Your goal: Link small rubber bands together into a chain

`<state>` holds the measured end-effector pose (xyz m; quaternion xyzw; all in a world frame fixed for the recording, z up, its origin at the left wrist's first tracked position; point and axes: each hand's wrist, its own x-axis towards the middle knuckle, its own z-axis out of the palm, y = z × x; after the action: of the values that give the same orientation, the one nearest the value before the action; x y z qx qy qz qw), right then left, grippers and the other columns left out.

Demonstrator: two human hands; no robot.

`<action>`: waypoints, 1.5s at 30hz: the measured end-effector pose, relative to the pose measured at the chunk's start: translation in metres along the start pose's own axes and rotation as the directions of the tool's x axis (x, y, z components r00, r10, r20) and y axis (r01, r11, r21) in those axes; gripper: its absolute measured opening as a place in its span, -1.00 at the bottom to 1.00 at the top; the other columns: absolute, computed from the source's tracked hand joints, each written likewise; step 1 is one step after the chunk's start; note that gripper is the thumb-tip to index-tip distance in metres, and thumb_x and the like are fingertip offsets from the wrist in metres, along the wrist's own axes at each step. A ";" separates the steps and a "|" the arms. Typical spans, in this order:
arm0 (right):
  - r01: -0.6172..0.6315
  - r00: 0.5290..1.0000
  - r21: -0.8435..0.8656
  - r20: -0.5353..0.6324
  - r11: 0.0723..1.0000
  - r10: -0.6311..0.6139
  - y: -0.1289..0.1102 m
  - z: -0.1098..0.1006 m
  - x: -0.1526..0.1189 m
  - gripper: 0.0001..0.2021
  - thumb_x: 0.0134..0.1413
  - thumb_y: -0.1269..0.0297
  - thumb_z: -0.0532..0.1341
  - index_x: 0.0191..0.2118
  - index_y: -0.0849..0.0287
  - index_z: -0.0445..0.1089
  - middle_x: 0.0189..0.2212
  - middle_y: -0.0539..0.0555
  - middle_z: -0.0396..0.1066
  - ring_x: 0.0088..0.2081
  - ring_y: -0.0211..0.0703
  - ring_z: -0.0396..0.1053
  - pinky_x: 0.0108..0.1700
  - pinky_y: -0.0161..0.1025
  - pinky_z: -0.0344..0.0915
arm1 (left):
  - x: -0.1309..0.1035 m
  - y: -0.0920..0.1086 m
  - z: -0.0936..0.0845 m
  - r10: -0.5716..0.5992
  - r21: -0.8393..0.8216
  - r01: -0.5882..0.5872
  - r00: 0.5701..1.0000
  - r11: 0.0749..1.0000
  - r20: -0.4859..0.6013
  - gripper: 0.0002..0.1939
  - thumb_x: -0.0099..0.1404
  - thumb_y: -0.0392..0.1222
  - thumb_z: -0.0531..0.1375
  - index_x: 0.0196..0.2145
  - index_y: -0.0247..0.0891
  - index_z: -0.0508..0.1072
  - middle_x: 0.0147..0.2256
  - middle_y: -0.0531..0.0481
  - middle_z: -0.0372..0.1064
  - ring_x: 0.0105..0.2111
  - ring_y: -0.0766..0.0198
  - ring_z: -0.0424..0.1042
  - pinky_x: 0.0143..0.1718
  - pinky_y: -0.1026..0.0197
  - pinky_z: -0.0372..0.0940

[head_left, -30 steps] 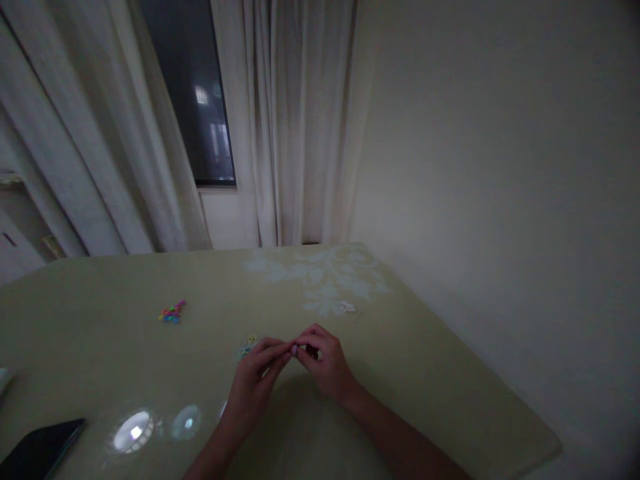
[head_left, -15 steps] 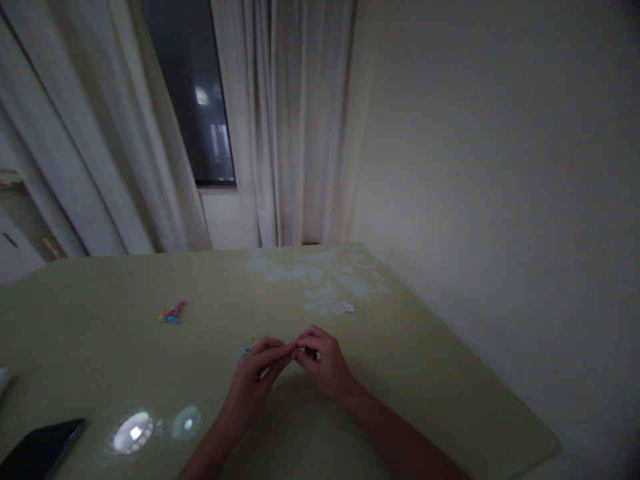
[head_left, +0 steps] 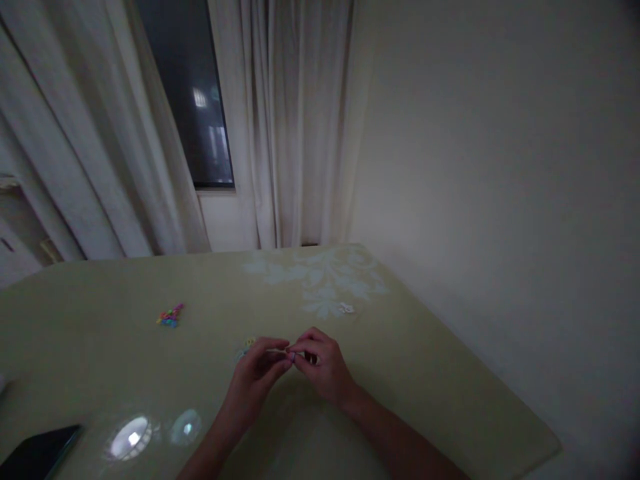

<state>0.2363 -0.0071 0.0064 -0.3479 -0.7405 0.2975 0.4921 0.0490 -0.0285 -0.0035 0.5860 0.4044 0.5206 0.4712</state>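
Two bare hands meet at the lower centre of the frame over a pale green desk [head_left: 425, 373], a thin, pale strand [head_left: 278, 351] between them. The right hand [head_left: 327, 370] has its fingers together, apparently clamped on the strand's near end; the left hand [head_left: 250, 380] curls around the other side, its fingertips almost at the right's, though whether they close on the strand cannot be told.

The strand looks very light and probably soft, likely to bend or slip rather than break. Its ends, pinched between thumb and forefinger, seem the surest hold. A small light spot at the fingertips is too blurred to identify.

Just beyond the left hand, pale and yellow bits [head_left: 249, 342] sit partly hidden by its knuckles, the nearest things in the way. A bright multicoloured heap [head_left: 171, 315] lies left of centre, well apart, and small white pieces [head_left: 346, 308] rest beyond the right hand. A dark, flat object [head_left: 40, 452] occupies the lower left corner, near glaring light reflections [head_left: 131, 438]. Dim light and the fingers themselves obscure the finest detail.
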 end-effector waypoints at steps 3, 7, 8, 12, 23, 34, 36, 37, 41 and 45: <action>0.015 1.000 -0.011 0.002 1.000 -0.015 0.000 0.000 -0.001 -0.84 0.27 0.17 0.34 -0.23 0.10 0.67 -0.34 0.07 0.45 -0.38 -0.22 0.38 -0.35 -0.30 0.29 | 0.000 0.007 0.001 -0.107 -0.054 0.109 0.994 0.993 0.034 -0.59 0.22 0.08 0.40 -0.08 -0.20 0.51 -0.23 -0.10 0.66 -0.17 0.05 0.65 -0.10 0.07 0.52; 0.015 1.000 -0.020 -0.005 1.000 -0.015 -0.002 -0.001 -0.001 -0.84 0.26 0.17 0.35 -0.24 0.09 0.66 -0.33 0.07 0.44 -0.39 -0.23 0.36 -0.35 -0.30 0.30 | 0.001 0.012 0.001 -0.164 -0.085 0.167 0.985 0.982 0.044 -0.49 0.13 0.10 0.45 -0.06 -0.20 0.51 -0.26 -0.12 0.68 -0.18 -0.01 0.66 -0.10 0.00 0.53; 0.020 1.000 -0.014 -0.004 1.000 -0.020 -0.003 -0.001 -0.001 -0.86 0.25 0.18 0.35 -0.24 0.10 0.65 -0.33 0.06 0.44 -0.39 -0.23 0.36 -0.35 -0.30 0.30 | 0.001 0.013 0.001 -0.166 -0.084 0.169 0.985 0.982 0.047 -0.49 0.12 0.09 0.46 -0.05 -0.19 0.51 -0.26 -0.12 0.68 -0.18 -0.01 0.67 -0.09 0.00 0.53; 0.008 1.000 0.010 0.016 1.000 -0.008 -0.002 0.000 -0.001 -0.92 0.21 0.27 0.36 -0.27 0.10 0.63 -0.35 0.03 0.42 -0.39 -0.24 0.35 -0.33 -0.30 0.29 | 0.001 0.010 0.001 -0.137 -0.081 0.141 0.989 0.987 0.054 -0.51 0.14 0.05 0.46 -0.03 -0.18 0.55 -0.21 -0.13 0.69 -0.18 -0.01 0.67 -0.09 0.01 0.54; -0.266 0.964 0.142 0.033 0.953 0.264 0.003 0.004 0.001 -0.80 -0.08 0.46 0.38 -0.29 0.15 0.40 -0.49 -0.12 0.28 -0.45 -0.28 0.26 -0.40 -0.36 0.16 | 0.002 -0.004 -0.002 0.047 0.061 -0.049 0.998 0.997 0.031 -0.73 0.20 0.00 0.43 -0.18 -0.14 0.70 -0.19 -0.12 0.67 -0.18 0.04 0.65 -0.09 0.10 0.54; -0.304 0.952 0.193 0.103 0.933 0.289 0.007 0.002 0.002 -0.78 -0.10 0.46 0.36 -0.28 0.15 0.40 -0.48 -0.11 0.33 -0.45 -0.29 0.23 -0.39 -0.36 0.18 | 0.004 0.006 -0.001 -0.071 0.053 0.067 0.993 0.996 0.089 -0.71 0.15 0.04 0.44 -0.21 -0.13 0.72 -0.24 -0.13 0.70 -0.22 0.01 0.67 -0.09 0.04 0.54; -0.294 0.955 0.183 0.105 0.938 0.279 0.006 0.002 0.002 -0.79 -0.09 0.47 0.36 -0.28 0.15 0.41 -0.48 -0.11 0.33 -0.45 -0.29 0.23 -0.39 -0.35 0.18 | 0.003 0.005 0.000 -0.070 0.024 0.068 0.994 0.997 0.086 -0.73 0.15 0.01 0.43 -0.21 -0.13 0.72 -0.23 -0.12 0.70 -0.21 0.02 0.67 -0.09 0.06 0.54; -0.288 0.956 0.180 0.104 0.941 0.273 0.005 0.002 0.002 -0.80 -0.08 0.47 0.36 -0.28 0.15 0.41 -0.49 -0.11 0.33 -0.45 -0.29 0.23 -0.39 -0.35 0.17 | 0.003 0.005 0.000 -0.072 0.015 0.071 0.994 0.997 0.086 -0.74 0.16 0.00 0.43 -0.21 -0.12 0.72 -0.22 -0.12 0.70 -0.20 0.02 0.67 -0.09 0.07 0.53; -0.283 0.958 0.166 0.096 0.945 0.270 0.001 0.001 0.002 -0.81 -0.09 0.47 0.38 -0.29 0.17 0.43 -0.51 -0.12 0.32 -0.47 -0.30 0.20 -0.41 -0.35 0.14 | 0.002 0.007 0.000 -0.080 0.008 0.080 0.993 0.997 0.086 -0.76 0.16 -0.04 0.43 -0.21 -0.13 0.72 -0.23 -0.11 0.70 -0.21 0.05 0.66 -0.10 0.09 0.53; -0.288 0.956 0.161 0.094 0.944 0.276 -0.003 0.000 0.003 -0.83 -0.07 0.45 0.37 -0.30 0.17 0.44 -0.52 -0.11 0.33 -0.48 -0.29 0.21 -0.42 -0.35 0.13 | 0.002 0.007 -0.002 -0.082 0.000 0.082 0.994 0.997 0.074 -0.78 0.17 -0.06 0.42 -0.21 -0.12 0.72 -0.25 -0.10 0.69 -0.26 0.10 0.65 -0.18 0.16 0.52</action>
<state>0.2348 -0.0062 0.0099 -0.3955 -0.6712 0.4402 0.4463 0.0474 -0.0281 0.0043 0.5871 0.4097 0.4793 0.5077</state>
